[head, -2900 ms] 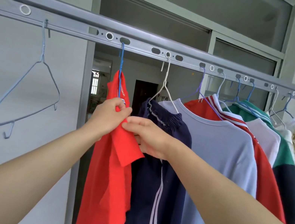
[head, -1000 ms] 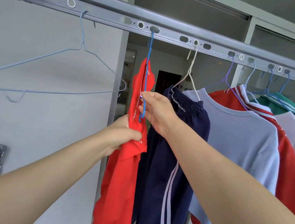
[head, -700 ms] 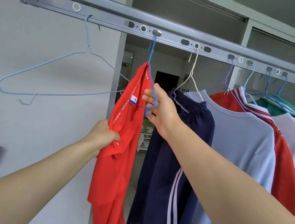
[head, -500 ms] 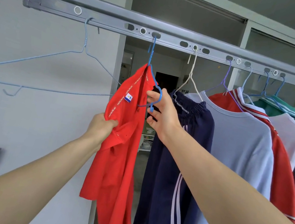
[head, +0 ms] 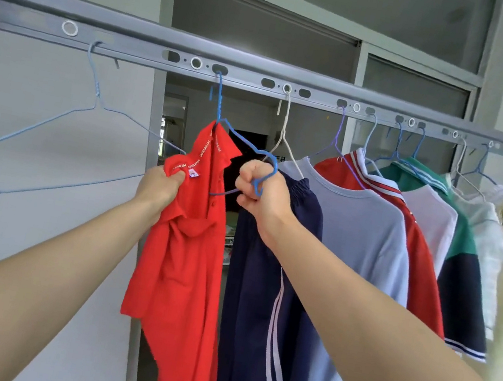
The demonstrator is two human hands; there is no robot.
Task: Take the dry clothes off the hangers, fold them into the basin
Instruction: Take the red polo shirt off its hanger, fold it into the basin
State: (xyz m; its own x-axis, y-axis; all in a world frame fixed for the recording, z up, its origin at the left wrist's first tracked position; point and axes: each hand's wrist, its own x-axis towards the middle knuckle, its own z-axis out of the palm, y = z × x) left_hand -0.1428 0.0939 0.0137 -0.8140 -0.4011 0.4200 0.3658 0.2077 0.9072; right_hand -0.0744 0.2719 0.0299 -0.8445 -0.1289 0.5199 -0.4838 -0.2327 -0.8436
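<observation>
My left hand (head: 160, 184) grips the red shirt (head: 187, 263) at its collar; my right hand (head: 260, 192) curls tight round the blue hanger (head: 245, 144); the shirt's long axis hangs vertical, collar uppermost.

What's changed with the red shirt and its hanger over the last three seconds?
The right hand left the shirt's fabric and took hold of the blue hanger by its right end, now bare. The left hand grips the red shirt at the collar and has pulled it leftward, partly off the hanger. Unchanged: the hanger stays hooked in the rail; the navy trousers and the empty hanger hang as before.
</observation>
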